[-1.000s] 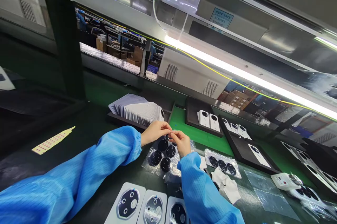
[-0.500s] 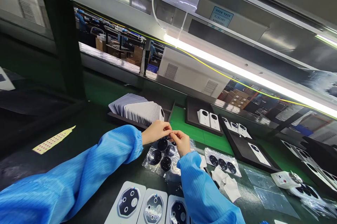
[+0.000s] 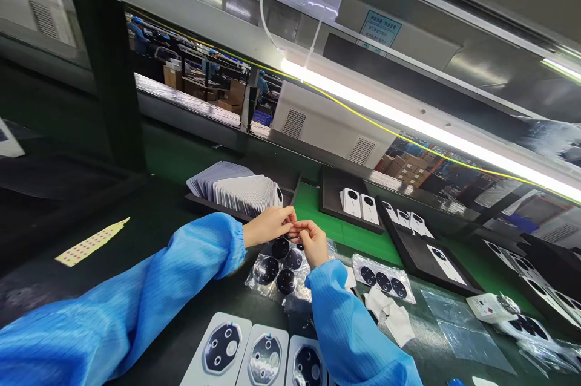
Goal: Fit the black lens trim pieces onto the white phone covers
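Note:
My left hand (image 3: 271, 224) and my right hand (image 3: 311, 242) meet at the fingertips, both pinched closed. Whatever lies between the fingers is too small or hidden to make out. Just below them, several round black lens covers (image 3: 268, 270) with small holes rest on a clear plastic sheet (image 3: 272, 296); my hands hide part of these. Nearer to me stand white phone back panels (image 3: 243, 327) in a row, each with a black round camera piece in an octagonal frame. The right sleeve covers part of that row.
Fanned white panels (image 3: 245, 192) fill a black tray behind my hands. More panels lie in a black tray (image 3: 328, 192) farther right. Right of me are a strip of black discs (image 3: 384, 282), white cloths (image 3: 394, 317) and a white device (image 3: 492, 308). A yellow dotted sticker sheet (image 3: 93, 242) lies left.
My right fingers have shifted slightly left and up against the left fingertips. Everything else on the bench stays in place.

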The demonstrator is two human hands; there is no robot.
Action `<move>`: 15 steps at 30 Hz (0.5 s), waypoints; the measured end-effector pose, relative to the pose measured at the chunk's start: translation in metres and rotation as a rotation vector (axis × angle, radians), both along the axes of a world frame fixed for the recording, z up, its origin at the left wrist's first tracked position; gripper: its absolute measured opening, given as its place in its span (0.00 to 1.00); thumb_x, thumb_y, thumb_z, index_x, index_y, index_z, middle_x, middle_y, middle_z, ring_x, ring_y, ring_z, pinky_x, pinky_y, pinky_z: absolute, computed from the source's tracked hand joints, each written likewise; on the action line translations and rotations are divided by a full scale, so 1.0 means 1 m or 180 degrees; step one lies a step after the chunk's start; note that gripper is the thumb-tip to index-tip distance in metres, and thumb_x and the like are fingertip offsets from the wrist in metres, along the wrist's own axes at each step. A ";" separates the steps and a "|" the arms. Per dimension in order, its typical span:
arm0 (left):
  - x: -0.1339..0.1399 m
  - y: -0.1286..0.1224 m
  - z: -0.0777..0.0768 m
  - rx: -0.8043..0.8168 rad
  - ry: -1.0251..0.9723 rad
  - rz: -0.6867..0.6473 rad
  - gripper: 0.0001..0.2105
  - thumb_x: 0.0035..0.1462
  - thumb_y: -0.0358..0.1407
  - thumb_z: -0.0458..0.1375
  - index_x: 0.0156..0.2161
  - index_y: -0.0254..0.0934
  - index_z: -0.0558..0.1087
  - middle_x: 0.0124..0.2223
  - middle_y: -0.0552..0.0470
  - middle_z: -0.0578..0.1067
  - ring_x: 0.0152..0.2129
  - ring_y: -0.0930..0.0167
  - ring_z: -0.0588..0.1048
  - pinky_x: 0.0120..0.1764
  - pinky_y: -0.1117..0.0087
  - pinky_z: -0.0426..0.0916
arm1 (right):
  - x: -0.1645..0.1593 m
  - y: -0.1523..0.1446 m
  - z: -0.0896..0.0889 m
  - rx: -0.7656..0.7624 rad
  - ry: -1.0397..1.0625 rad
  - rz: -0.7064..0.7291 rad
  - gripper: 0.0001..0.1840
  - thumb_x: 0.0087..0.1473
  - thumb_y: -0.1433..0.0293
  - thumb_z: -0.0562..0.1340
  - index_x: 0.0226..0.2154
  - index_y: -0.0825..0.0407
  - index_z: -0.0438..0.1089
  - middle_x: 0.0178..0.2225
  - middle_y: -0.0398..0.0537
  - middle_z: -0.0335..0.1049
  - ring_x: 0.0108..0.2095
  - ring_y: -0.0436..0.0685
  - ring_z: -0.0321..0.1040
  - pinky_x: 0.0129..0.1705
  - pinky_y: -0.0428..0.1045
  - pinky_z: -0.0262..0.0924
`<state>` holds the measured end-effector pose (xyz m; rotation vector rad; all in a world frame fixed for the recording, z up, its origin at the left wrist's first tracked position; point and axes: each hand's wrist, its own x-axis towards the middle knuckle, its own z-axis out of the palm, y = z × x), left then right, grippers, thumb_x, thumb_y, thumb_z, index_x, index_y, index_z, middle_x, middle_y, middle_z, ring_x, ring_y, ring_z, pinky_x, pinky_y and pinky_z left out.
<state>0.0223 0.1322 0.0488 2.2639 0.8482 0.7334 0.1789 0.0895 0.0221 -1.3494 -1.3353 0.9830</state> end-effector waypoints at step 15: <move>0.000 0.005 0.000 -0.0558 -0.0102 0.0022 0.10 0.63 0.39 0.57 0.41 0.32 0.72 0.40 0.51 0.75 0.35 0.68 0.76 0.39 0.63 0.73 | -0.003 -0.004 0.002 -0.0007 -0.0120 -0.0105 0.08 0.60 0.67 0.62 0.35 0.56 0.70 0.34 0.43 0.72 0.32 0.50 0.71 0.35 0.49 0.69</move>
